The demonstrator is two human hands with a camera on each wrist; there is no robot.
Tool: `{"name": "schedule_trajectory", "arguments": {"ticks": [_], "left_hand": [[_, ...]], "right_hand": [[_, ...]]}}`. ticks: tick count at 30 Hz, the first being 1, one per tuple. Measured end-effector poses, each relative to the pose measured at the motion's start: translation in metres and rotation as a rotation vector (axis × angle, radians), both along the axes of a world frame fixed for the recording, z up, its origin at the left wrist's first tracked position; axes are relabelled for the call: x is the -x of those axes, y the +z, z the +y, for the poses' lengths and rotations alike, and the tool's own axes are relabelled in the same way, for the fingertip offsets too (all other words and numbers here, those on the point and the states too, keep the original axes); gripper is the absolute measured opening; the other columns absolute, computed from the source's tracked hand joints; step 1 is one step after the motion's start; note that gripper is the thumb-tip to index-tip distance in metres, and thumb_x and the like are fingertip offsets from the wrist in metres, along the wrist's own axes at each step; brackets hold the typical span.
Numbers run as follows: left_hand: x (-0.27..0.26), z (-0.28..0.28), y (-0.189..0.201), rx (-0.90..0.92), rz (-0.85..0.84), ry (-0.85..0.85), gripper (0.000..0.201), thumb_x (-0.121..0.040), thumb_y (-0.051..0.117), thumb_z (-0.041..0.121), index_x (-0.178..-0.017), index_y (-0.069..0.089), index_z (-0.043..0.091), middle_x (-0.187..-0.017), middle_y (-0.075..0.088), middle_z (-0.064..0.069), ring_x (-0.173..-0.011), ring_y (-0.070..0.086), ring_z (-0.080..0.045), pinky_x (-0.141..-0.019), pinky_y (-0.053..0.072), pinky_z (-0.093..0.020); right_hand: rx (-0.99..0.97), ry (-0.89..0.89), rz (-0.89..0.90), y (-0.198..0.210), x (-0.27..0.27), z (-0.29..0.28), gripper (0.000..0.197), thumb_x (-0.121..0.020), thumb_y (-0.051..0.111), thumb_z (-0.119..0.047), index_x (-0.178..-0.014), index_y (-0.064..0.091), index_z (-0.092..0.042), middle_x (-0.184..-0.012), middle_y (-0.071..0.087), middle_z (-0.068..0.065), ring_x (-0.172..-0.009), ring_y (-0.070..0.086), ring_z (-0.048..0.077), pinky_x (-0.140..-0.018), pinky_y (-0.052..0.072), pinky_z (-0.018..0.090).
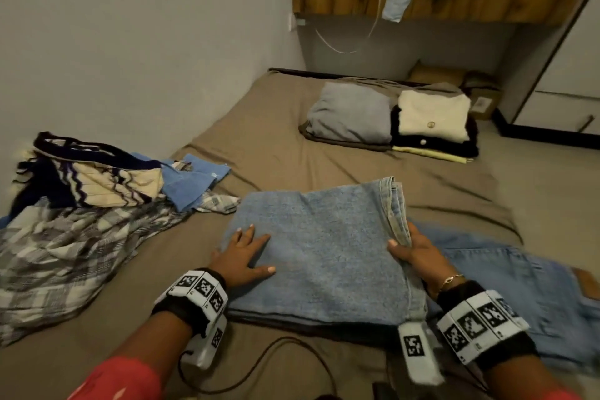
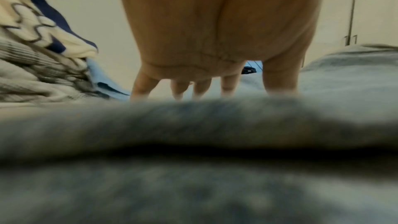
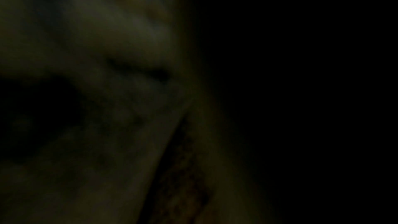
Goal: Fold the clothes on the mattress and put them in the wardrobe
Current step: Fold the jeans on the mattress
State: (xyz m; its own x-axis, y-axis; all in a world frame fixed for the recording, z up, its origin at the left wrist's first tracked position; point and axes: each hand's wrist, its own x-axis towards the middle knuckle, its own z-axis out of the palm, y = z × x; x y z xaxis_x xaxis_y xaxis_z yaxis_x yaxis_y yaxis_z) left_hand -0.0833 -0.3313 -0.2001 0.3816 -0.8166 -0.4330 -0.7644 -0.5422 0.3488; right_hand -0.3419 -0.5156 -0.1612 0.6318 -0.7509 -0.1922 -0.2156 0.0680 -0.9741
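Light blue jeans (image 1: pixel 324 247) lie folded over on the brown mattress (image 1: pixel 266 127) in front of me. My left hand (image 1: pixel 243 255) rests flat on the fold's left part, fingers spread and straight. My right hand (image 1: pixel 412 250) grips the doubled hem edge at the fold's right side, thumb on top and fingers under. The rest of the jeans (image 1: pixel 526 295), with the waist patch, stretches out to the right. In the left wrist view my left hand (image 2: pixel 213 81) presses its fingertips on the blurred denim (image 2: pixel 193 159). The right wrist view is dark.
A heap of unfolded clothes (image 1: pixel 81 204), plaid, striped and blue, lies at the left by the wall. Folded stacks (image 1: pixel 399 120) sit at the mattress's far end. A wooden shelf (image 1: pixel 438 0) with clothes hangs above. The white wardrobe (image 1: pixel 561 88) stands at the right. A black cable (image 1: pixel 259 364) runs near me.
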Motion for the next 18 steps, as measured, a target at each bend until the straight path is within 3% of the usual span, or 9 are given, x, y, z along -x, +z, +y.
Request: {"name": "schedule_trajectory", "arguments": {"ticks": [2,3,6,9,11,12,14,16,18], "left_hand": [[0.022,-0.013,-0.005,-0.057,-0.057,-0.064,0.114,-0.057,0.027,0.094,-0.148,-0.004,0.034,-0.156,-0.018,-0.001,-0.144,-0.013,-0.027,-0.111,0.009,-0.062],[0.032,-0.019,-0.007,-0.076,-0.082,-0.095,0.113,-0.057,0.024,0.095,-0.148,-0.006,0.035,-0.156,-0.02,0.0,-0.144,-0.013,-0.026,-0.11,0.008,-0.064],[0.053,-0.032,-0.013,-0.098,-0.15,-0.158,0.141,-0.021,-0.004,0.102,-0.146,-0.009,0.039,-0.155,-0.022,0.002,-0.144,-0.016,-0.025,-0.107,0.005,-0.065],[0.069,-0.046,-0.01,-0.087,-0.169,-0.192,0.144,-0.017,-0.006,0.101,-0.146,-0.01,0.038,-0.154,-0.023,0.003,-0.143,-0.017,-0.024,-0.107,0.001,-0.065],[0.078,-0.053,-0.008,-0.115,-0.181,-0.217,0.135,-0.03,0.001,0.102,-0.147,-0.01,0.037,-0.154,-0.024,0.004,-0.143,-0.017,-0.024,-0.108,0.001,-0.064],[0.084,-0.056,-0.008,-0.142,-0.197,-0.22,0.121,-0.047,0.012,0.1,-0.147,-0.01,0.035,-0.154,-0.025,0.003,-0.143,-0.017,-0.024,-0.108,0.002,-0.065],[0.091,-0.059,-0.008,-0.174,-0.232,-0.214,0.094,-0.079,0.035,0.076,-0.147,-0.011,0.032,-0.154,-0.025,0.002,-0.143,-0.017,-0.024,-0.109,0.003,-0.065],[0.091,-0.058,-0.007,-0.188,-0.239,-0.184,0.087,-0.086,0.041,0.065,-0.148,-0.01,0.03,-0.154,-0.023,0.002,-0.144,-0.015,-0.024,-0.11,0.004,-0.064],[0.091,-0.057,-0.002,-0.152,-0.216,-0.148,0.09,-0.082,0.036,0.073,-0.15,0.0,0.026,-0.157,-0.011,0.0,-0.145,-0.006,-0.024,-0.111,0.011,-0.06]], "right_hand": [[-0.015,-0.039,0.035,0.0,0.035,-0.011,0.049,-0.092,0.045,0.003,-0.138,0.035,-0.013,-0.12,0.052,0.005,-0.107,0.05,0.022,-0.091,0.041,0.034],[-0.026,-0.056,0.059,-0.003,0.049,-0.014,0.048,-0.093,0.046,0.003,-0.138,0.036,-0.012,-0.122,0.052,0.007,-0.107,0.051,0.023,-0.091,0.04,0.035],[-0.026,-0.085,0.107,-0.012,0.079,-0.02,0.047,-0.093,0.046,0.002,-0.137,0.037,-0.009,-0.13,0.051,0.013,-0.108,0.051,0.023,-0.091,0.04,0.035],[-0.006,-0.118,0.091,-0.009,0.102,-0.032,0.045,-0.093,0.044,0.003,-0.136,0.038,-0.01,-0.123,0.052,0.009,-0.109,0.051,0.022,-0.087,0.042,0.032],[-0.023,-0.16,0.095,-0.011,0.115,-0.04,0.046,-0.092,0.044,0.004,-0.135,0.038,-0.012,-0.119,0.053,0.008,-0.11,0.051,0.024,-0.087,0.042,0.033],[-0.032,-0.166,0.112,-0.015,0.121,-0.042,0.047,-0.092,0.045,0.005,-0.135,0.038,-0.012,-0.119,0.053,0.009,-0.112,0.051,0.026,-0.091,0.042,0.035],[-0.061,-0.156,0.164,-0.025,0.128,-0.041,0.047,-0.091,0.048,0.005,-0.134,0.04,-0.011,-0.126,0.053,0.013,-0.115,0.051,0.03,-0.101,0.039,0.041],[-0.088,-0.144,0.179,-0.032,0.131,-0.037,0.046,-0.09,0.05,0.005,-0.132,0.042,-0.011,-0.129,0.053,0.017,-0.112,0.053,0.029,-0.103,0.039,0.045],[-0.089,-0.144,0.15,-0.021,0.13,-0.035,0.043,-0.09,0.049,0.004,-0.131,0.044,-0.008,-0.124,0.056,0.015,-0.102,0.056,0.026,-0.094,0.046,0.036]]}}
